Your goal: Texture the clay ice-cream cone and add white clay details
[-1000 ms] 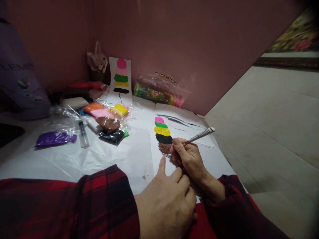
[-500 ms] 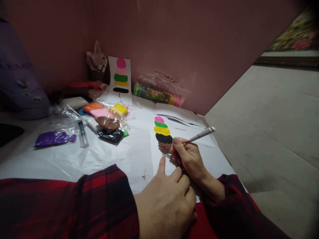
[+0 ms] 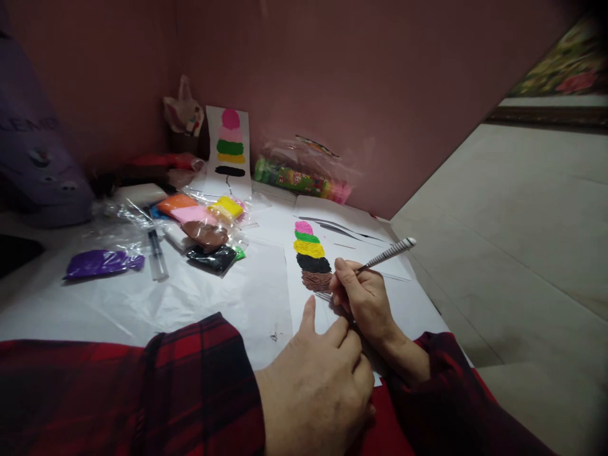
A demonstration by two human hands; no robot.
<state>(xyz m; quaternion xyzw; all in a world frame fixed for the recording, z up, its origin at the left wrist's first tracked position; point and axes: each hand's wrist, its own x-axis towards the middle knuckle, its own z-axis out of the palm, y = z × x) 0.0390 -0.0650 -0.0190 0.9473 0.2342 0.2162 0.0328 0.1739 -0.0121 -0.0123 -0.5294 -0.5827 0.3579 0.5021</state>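
Observation:
My right hand (image 3: 363, 297) is closed around a slim tool with a patterned grey-and-white handle (image 3: 389, 252); its tip is hidden. Just left of those fingers, a textured stack of pink, green, yellow, black and brown bands (image 3: 310, 249) lies on white paper (image 3: 297, 304). The brown band (image 3: 315, 280) at the bottom carries fine ridges. My left hand (image 3: 323, 380) rests on the paper below, its index finger stretched toward the brown band and its other fingers spread slightly and bent. It holds nothing that shows.
Bagged clay in several colours, including purple (image 3: 104, 263) and black (image 3: 212, 258), lies at the left around a clear tube (image 3: 158, 256). A card with coloured bands (image 3: 213, 136) leans on the wall. Beside it lies a plastic-wrapped colourful pack (image 3: 299, 180).
My right hand has shifted slightly right with the tool, showing more of the brown band. My left hand has stayed nearly still.

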